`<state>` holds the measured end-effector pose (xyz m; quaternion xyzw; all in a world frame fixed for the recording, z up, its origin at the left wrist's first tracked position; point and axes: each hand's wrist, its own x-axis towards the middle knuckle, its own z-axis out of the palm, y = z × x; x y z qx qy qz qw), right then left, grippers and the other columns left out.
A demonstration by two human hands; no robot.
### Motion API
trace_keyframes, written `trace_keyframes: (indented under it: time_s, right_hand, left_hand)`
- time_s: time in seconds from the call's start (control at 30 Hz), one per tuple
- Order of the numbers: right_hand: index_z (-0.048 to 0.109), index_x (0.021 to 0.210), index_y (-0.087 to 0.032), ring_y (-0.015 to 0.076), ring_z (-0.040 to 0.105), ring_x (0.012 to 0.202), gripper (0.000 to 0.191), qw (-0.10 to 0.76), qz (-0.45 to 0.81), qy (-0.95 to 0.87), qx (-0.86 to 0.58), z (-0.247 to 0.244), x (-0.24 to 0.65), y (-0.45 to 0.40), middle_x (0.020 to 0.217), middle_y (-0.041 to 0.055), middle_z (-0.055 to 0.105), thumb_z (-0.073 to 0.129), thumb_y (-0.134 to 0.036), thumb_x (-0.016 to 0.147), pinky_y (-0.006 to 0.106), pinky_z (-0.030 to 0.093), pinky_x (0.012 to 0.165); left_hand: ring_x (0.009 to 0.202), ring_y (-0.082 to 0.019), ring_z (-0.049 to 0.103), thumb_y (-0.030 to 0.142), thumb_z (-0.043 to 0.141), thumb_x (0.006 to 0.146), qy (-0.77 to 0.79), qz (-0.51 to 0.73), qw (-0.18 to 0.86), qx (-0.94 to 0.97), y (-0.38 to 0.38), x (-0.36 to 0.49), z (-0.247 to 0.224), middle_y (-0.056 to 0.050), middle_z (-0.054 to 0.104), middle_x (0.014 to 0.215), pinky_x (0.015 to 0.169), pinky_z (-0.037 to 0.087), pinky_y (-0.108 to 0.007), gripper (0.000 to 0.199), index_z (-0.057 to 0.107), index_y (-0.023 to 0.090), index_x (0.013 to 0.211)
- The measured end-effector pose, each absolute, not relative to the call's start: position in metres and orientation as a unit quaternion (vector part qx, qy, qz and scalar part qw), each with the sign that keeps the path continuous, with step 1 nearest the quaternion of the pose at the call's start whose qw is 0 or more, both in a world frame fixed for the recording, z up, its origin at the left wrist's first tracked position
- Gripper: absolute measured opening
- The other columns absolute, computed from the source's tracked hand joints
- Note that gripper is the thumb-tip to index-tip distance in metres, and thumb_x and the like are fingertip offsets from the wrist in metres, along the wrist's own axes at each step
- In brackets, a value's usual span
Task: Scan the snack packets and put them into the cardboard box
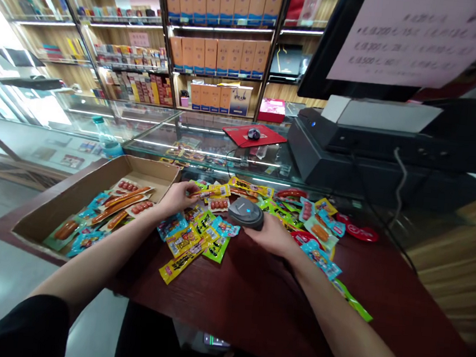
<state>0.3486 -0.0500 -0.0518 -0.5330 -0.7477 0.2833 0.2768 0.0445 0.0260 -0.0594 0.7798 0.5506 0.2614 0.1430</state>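
In the head view, a dark red wooden counter (277, 300) carries shiny snack packets (198, 236) beside a shallow brown cardboard tray (93, 198) at its left edge. The left hand (175, 197), half curled, touches a yellow sausage packet (209, 191); the right hand (264, 234) grips a grey handheld barcode scanner (246, 213). A black till printer (350, 150) and a glass display case (208, 142) stand beyond the far edge.

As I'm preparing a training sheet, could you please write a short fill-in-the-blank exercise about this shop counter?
The right hand grips a grey ____.
Beside the left hand, sausage packets lie in a cardboard ____.
Behind the counter's glass, a computer ____ sits on a red mat.

Missing words: barcode scanner; box; mouse.
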Motion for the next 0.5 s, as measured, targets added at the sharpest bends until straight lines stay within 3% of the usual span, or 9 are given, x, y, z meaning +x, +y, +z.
trace_keyframes:
  time_s: [0.2, 0.5]
  right_hand:
    - [0.069, 0.109, -0.020, 0.0300, 0.066, 0.103, 0.037, 0.279, 0.278, -0.737, -0.550, -0.039, 0.352, -0.053, 0.108, 0.0069, 0.073, 0.067, -0.030, 0.074, 0.038, 0.052, 0.084]
    - [0.070, 0.109, -0.020, 0.0311, 0.067, 0.102, 0.036, 0.262, 0.273, -0.744, -0.551, -0.042, 0.352, -0.052, 0.107, 0.0077, 0.074, 0.065, -0.032, 0.075, 0.039, 0.053, 0.083]
  left_hand:
    - [0.080, -0.020, 0.067, 0.052, 0.072, 0.067, 0.537, 0.323, 0.293, 0.723, 0.022, 0.047, -0.050, -0.007, 0.075, 0.090, 0.065, 0.049, -0.024, 0.046, 0.076, 0.015, 0.095]
    - [0.070, -0.016, 0.064, 0.051, 0.080, 0.058, 0.538, 0.365, 0.385, 0.655, 0.019, 0.046, -0.045, -0.006, 0.074, 0.086, 0.063, 0.048, -0.024, 0.049, 0.078, 0.017, 0.093]
